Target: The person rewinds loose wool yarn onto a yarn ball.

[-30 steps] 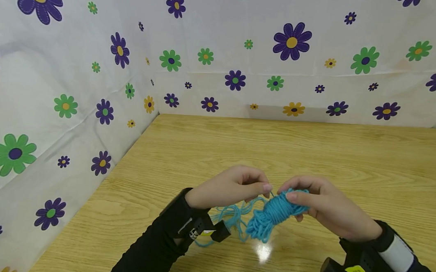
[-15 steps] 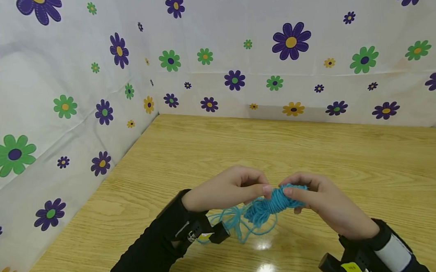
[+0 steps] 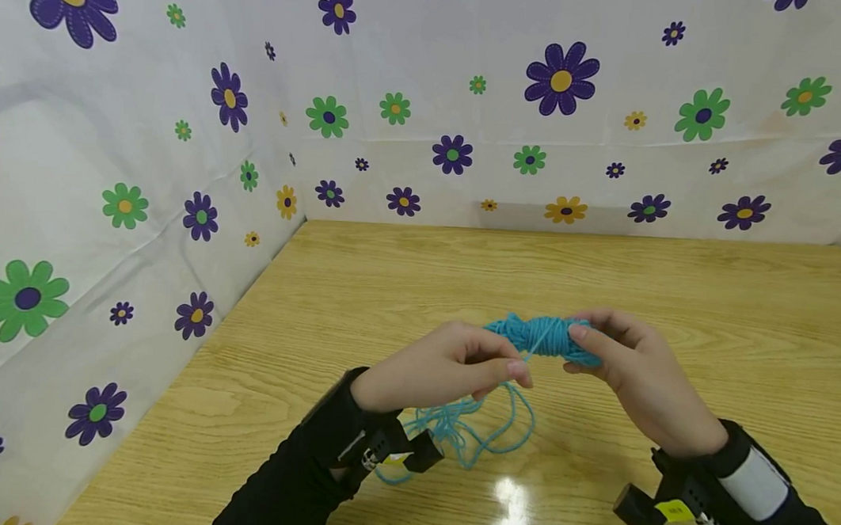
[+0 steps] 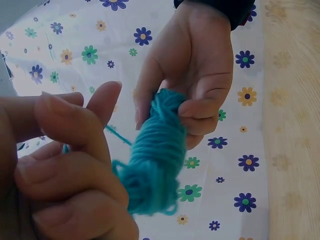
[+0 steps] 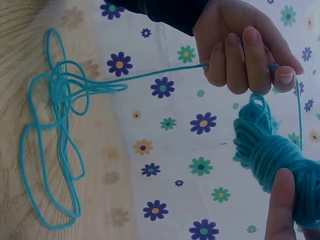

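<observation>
A blue yarn bundle (image 3: 547, 336), wound round its middle with loops at its ends, is held above the table. My right hand (image 3: 632, 369) grips its right end between thumb and fingers; the left wrist view shows this right hand (image 4: 200, 75) around the bundle's upper end. To the left, my left hand (image 3: 451, 365) pinches a single yarn strand that runs up to the bundle. In the right wrist view, the strand (image 5: 165, 71) passes through the curled fingers of the left hand (image 5: 245, 55) and leads back to loose yarn.
Loose loops of blue yarn (image 3: 462, 427) lie on the wooden table (image 3: 405, 281) below the left hand. In the right wrist view these loops (image 5: 62, 125) spread out at the left. A flower-printed white cloth (image 3: 430, 81) hangs behind the table and along its left side.
The right hand has tilted the yarn bundle from slanting down-left to nearly level and lifted it a little. The left hand stays almost in place, holding the strand.
</observation>
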Motion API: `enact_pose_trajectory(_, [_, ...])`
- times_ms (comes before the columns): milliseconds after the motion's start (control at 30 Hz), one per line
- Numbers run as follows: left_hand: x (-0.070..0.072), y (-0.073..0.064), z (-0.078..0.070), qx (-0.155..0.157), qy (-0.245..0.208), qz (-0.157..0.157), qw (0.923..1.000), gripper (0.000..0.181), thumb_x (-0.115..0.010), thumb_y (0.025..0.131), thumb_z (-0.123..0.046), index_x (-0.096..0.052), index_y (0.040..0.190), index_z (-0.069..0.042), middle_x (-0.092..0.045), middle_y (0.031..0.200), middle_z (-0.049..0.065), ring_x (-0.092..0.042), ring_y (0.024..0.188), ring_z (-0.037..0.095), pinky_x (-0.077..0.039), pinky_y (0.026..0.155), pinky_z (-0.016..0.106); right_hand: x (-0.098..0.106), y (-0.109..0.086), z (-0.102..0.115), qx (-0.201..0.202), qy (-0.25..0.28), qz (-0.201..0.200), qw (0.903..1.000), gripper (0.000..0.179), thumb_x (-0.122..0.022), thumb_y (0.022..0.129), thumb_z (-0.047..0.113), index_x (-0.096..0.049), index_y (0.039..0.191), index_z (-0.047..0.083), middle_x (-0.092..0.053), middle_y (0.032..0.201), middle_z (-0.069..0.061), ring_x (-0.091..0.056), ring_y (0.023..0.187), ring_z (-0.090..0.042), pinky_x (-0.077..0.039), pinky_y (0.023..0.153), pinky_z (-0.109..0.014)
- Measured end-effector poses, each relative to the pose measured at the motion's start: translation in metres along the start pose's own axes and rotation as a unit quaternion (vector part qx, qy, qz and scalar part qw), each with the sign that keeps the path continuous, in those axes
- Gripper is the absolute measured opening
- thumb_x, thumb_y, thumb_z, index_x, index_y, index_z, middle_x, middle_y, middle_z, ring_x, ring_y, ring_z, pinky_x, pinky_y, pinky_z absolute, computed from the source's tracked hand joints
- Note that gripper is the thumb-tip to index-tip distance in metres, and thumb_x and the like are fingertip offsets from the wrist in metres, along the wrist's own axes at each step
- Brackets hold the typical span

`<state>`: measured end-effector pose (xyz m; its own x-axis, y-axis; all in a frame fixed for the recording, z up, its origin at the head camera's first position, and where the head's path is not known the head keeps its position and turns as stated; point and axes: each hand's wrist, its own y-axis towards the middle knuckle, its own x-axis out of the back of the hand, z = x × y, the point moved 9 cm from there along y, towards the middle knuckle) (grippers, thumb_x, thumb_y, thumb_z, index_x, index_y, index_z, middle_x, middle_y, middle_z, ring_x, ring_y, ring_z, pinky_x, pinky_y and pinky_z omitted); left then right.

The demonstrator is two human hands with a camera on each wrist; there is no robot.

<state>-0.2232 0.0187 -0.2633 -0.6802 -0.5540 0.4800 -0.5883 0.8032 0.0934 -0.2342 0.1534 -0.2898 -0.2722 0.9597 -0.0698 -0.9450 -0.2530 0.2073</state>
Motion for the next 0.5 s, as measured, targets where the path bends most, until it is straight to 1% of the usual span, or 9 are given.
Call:
enact_pose_trajectory(133, [-0.0026, 0.0009, 0.0002, -0.007, 0.01, 0.005, 0.9999, 0.023, -0.045, 0.098, -0.008, -0.066, 0.101, 0.0, -0.053, 0.066, 0.002, -0.04, 0.053, 0.01, -0.032, 0.051, 0.023, 0.0023, -0.0001, 0.0025, 0.021, 0.062, -0.005, 0.9979, 0.014, -0.047, 0.098, 0.011, -0.053, 0.108, 0.004, -0.053, 0.099, -0.003, -0.058, 0.088, -0.011, -0.051, 0.079, -0.025])
enact_pose_trajectory(200, [-0.0041, 0.0013, 0.0003, -0.01, 0.009, 0.009, 0.9999, 0.024, -0.045, 0.098, -0.008, -0.067, 0.102, 0.0, -0.047, 0.06, 0.001, -0.039, 0.052, 0.011, -0.032, 0.051, 0.023, 0.0039, -0.0005, 0.003, 0.025, 0.097, -0.006, 0.995, 0.014, -0.046, 0.098, 0.008, -0.054, 0.109, 0.005, -0.053, 0.101, -0.003, -0.058, 0.09, -0.012, -0.051, 0.081, -0.026])
enact_pose_trajectory(333, [-0.0066, 0.0026, 0.0016, -0.011, 0.006, 0.014, 0.9998, 0.024, -0.044, 0.098, -0.007, -0.067, 0.101, 0.0, -0.045, 0.059, 0.0, -0.037, 0.05, 0.01, -0.031, 0.05, 0.023, 0.0055, -0.0008, 0.0032, 0.028, 0.16, 0.0, 0.9867, 0.017, -0.042, 0.099, 0.003, -0.054, 0.11, 0.005, -0.052, 0.104, -0.005, -0.058, 0.094, -0.014, -0.05, 0.084, -0.027])
enact_pose_trajectory(500, [-0.0086, 0.0052, 0.0027, -0.016, 0.013, 0.017, 0.9997, 0.024, -0.044, 0.098, -0.004, -0.067, 0.101, 0.002, -0.048, 0.061, 0.0, -0.038, 0.051, 0.009, -0.031, 0.05, 0.023, 0.0023, -0.002, 0.0042, 0.024, 0.232, 0.028, 0.972, 0.021, -0.036, 0.1, 0.001, -0.053, 0.111, 0.003, -0.053, 0.104, -0.006, -0.059, 0.095, -0.016, -0.05, 0.084, -0.028])
